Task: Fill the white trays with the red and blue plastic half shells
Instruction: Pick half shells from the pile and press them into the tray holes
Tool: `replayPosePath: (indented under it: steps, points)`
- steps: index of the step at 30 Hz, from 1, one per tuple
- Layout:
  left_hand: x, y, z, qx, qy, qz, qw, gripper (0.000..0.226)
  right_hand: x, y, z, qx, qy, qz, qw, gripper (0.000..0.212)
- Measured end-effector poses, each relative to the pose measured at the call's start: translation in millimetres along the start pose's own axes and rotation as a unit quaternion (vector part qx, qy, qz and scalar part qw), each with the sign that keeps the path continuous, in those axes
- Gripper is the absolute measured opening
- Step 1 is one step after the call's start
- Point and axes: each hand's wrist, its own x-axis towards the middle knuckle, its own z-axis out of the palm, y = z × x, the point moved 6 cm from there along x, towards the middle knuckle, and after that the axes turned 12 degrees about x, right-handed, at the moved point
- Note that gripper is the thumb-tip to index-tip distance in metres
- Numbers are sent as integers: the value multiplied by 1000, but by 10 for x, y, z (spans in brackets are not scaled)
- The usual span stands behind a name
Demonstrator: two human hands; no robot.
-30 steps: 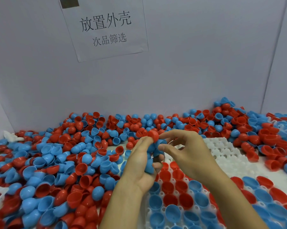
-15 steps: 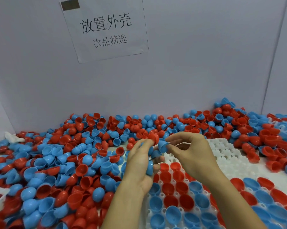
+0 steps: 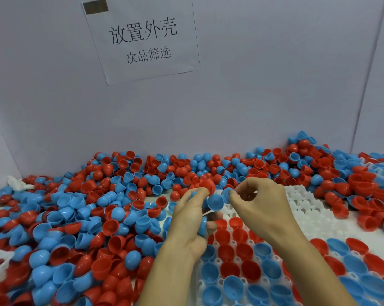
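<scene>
My left hand (image 3: 190, 219) holds a bunch of blue half shells (image 3: 215, 201), with a red half shell (image 3: 208, 185) at its fingertips. Just to its right, my right hand (image 3: 260, 206) pinches one small blue half shell (image 3: 227, 192) between thumb and forefinger. Both hands hover over a white tray (image 3: 306, 208). The tray's near pockets hold red and blue shells (image 3: 230, 266); its far pockets are bare. A second tray (image 3: 352, 261) at the lower right also holds shells.
A deep heap of loose red and blue half shells (image 3: 80, 219) covers the table to the left and along the back wall. More shells are piled at the right (image 3: 345, 180). A paper sign (image 3: 142, 38) hangs on the grey wall.
My right hand has drawn a blue shell out of the bunch in my left hand and moved a little right. My left hand has stayed in place.
</scene>
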Motion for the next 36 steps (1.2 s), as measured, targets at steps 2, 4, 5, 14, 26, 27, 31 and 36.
replayPosePath:
  steps: [2,4,5,14,26,27,31,36]
  points:
    - [12,7,-31,-15,8,0,1000,12,-5,-3,4,-36,-15,-12,999,28]
    - [26,-4,-36,-5,8,-2,1000,12,-21,-47,13,-60,-25,-34,997,13]
    - [31,-18,-32,3,7,-6,1000,12,-35,-96,24,-70,-38,-50,996,7]
    - [35,-39,-71,-81,10,-32,996,14,-80,-169,118,-18,-134,-70,988,39]
    - [27,-40,-14,-5,4,-10,1000,8,79,71,-160,-56,-86,34,994,14]
    - [33,-38,-18,-2,7,-9,1000,8,112,121,-286,-56,-64,49,995,14]
    - [27,-46,10,8,2,-7,1000,9,152,380,-660,-113,-37,118,986,14]
    - [15,-67,48,6,-6,-13,1000,7,105,578,-777,-197,-78,204,956,19]
